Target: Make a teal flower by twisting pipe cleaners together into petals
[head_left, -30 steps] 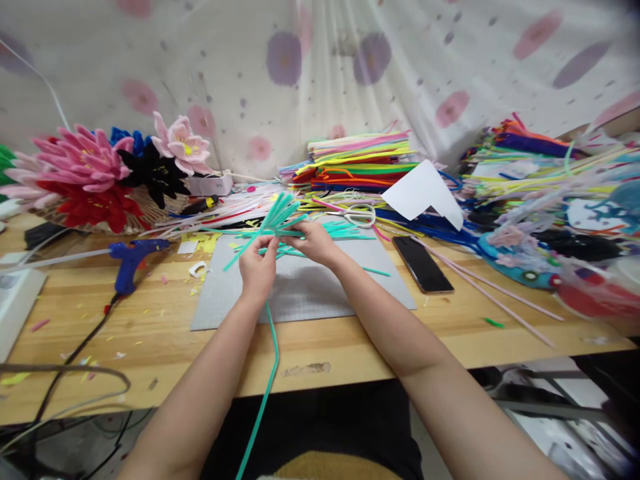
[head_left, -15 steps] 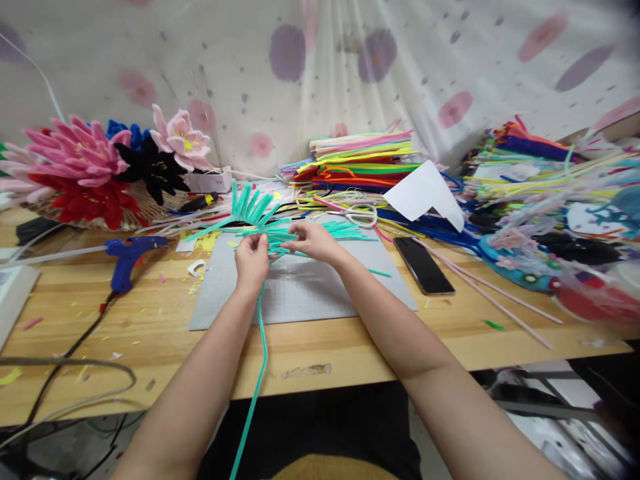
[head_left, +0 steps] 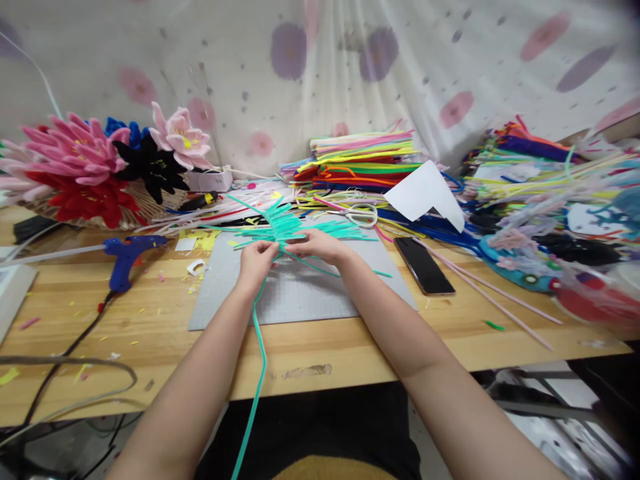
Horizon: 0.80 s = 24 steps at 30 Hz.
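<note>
My left hand [head_left: 259, 263] pinches the lower end of a fan of teal pipe cleaners [head_left: 278, 219], which spreads away from me above the grey mat [head_left: 310, 300]. My right hand [head_left: 317, 247] is closed at the same fan's right side, fingertips close to the left hand's. One long teal stem [head_left: 258, 373] hangs from the left hand over the table's front edge. Another thin teal strand runs out below the right hand. More teal pipe cleaners [head_left: 345, 230] lie on the mat behind. The exact grip between the fingertips is too small to make out.
A blue glue gun [head_left: 125, 257] lies left, its cord trailing forward. Fuzzy flowers [head_left: 75, 153] stand back left. Bundled coloured pipe cleaners [head_left: 365, 160], scissors [head_left: 363, 215] and white paper [head_left: 425, 193] are behind. A phone [head_left: 424, 265] and pink stems [head_left: 493, 300] lie right.
The teal fan has turned to the right and now sits between both hands. My hands have come closer together, the left shifting slightly right. A strand now stretches out below the right hand.
</note>
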{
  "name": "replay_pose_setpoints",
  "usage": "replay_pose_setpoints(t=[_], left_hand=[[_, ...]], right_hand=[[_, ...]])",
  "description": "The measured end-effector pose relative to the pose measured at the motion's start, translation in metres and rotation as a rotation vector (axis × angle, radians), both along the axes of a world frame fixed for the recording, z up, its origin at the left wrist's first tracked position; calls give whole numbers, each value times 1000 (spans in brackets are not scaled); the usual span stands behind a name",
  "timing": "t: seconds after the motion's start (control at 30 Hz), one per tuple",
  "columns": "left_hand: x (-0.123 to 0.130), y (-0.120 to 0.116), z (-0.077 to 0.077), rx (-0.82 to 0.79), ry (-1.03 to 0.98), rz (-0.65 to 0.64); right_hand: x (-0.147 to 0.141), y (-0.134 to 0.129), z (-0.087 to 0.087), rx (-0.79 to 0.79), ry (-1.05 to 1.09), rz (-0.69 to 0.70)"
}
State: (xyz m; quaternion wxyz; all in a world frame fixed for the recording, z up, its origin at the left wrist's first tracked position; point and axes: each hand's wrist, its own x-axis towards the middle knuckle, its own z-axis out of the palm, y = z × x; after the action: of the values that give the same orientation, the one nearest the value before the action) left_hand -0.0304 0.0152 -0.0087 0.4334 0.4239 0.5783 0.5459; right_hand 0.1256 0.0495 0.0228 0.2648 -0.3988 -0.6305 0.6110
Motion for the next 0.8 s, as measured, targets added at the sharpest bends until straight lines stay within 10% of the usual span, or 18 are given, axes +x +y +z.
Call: replay_pose_setpoints(t=[0.33, 0.8], left_hand=[[6, -10, -2, 305, 953, -17], [8, -13, -8, 435, 1129, 28]], right_hand=[[-7, -1, -9, 70, -9, -184], [-3, 4, -12, 127, -56, -191]])
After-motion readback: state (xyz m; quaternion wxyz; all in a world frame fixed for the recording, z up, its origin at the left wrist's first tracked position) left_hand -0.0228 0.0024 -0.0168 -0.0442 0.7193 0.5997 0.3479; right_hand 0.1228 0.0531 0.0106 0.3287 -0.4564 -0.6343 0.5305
